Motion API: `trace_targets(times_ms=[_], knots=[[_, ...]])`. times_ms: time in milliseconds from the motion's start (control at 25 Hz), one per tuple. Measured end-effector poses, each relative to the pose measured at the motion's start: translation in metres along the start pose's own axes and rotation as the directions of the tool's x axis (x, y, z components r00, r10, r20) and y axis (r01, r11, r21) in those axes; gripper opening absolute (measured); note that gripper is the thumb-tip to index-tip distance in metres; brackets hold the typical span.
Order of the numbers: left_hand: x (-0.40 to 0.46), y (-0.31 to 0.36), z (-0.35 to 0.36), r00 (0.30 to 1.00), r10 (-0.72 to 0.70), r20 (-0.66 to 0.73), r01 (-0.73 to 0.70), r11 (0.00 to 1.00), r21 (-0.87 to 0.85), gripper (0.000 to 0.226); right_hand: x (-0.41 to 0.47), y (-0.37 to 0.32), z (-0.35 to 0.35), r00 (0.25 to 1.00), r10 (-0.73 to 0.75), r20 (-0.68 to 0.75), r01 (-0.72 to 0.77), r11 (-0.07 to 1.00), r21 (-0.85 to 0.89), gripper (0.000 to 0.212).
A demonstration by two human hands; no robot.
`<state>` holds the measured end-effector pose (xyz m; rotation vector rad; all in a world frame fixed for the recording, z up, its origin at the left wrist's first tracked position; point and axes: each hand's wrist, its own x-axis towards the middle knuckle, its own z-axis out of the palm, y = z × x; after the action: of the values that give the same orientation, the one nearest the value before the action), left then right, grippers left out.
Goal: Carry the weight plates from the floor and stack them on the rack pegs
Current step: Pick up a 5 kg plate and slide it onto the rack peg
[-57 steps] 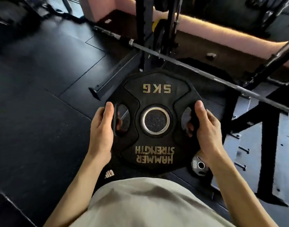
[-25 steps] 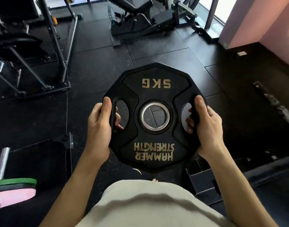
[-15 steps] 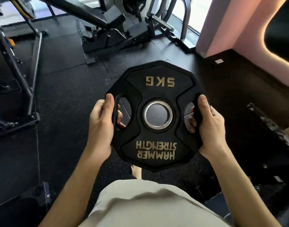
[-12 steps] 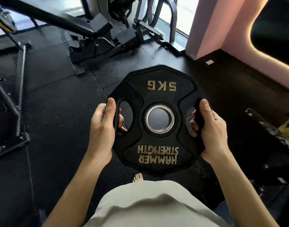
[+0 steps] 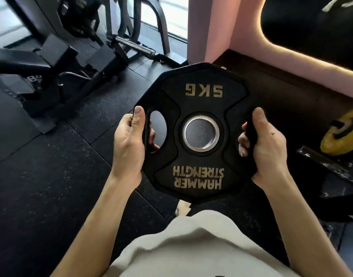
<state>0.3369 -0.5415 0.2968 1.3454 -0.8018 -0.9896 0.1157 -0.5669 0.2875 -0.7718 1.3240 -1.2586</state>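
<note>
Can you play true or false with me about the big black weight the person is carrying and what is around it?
1. Both hands hold the black weight plate. True: the left hand and the right hand each grip a handle slot at its sides.
2. The plate says 10 KG. False: it says 5 KG.
3. The plate is lying on the floor. False: it is held up in the air above the black floor.
4. A yellow plate sits to the right. True.
5. The hole in the middle of the plate has a silver ring round it. True.
6. The wall behind is green. False: it is pink.
</note>
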Motion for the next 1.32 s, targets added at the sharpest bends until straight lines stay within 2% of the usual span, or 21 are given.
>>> trace_targets(times_ms=[200,520,880,1080,1320], knots=[[0.138,0.019,0.046,0.997,-0.023,0.070,0.021,1.000,0.018,0.032,0.119,-0.033,0.044,0.996,0.026,-0.083,-0.024,0.999,0.023,0.045],[0.341,0.024,0.120,0.981,0.007,0.195,-0.003,1.000,-0.021,0.032,0.294,-0.075,0.102,0.983,-0.034,-0.182,0.044,0.998,0.049,0.043],[0.595,0.048,0.221,0.912,-0.001,0.410,0.009,1.000,-0.018,0.034,0.500,-0.134,0.175,0.916,-0.060,-0.397,0.091,0.994,0.061,0.044],[0.680,0.053,0.297,0.874,-0.017,0.486,0.035,0.999,-0.028,0.034,0.591,-0.164,0.172,0.868,-0.062,-0.493,0.113,0.991,0.074,0.044],[0.770,0.037,0.415,0.825,0.000,0.565,0.022,0.999,-0.033,0.038,0.716,-0.191,0.132,0.839,-0.098,-0.536,0.165,0.983,0.079,0.042]])
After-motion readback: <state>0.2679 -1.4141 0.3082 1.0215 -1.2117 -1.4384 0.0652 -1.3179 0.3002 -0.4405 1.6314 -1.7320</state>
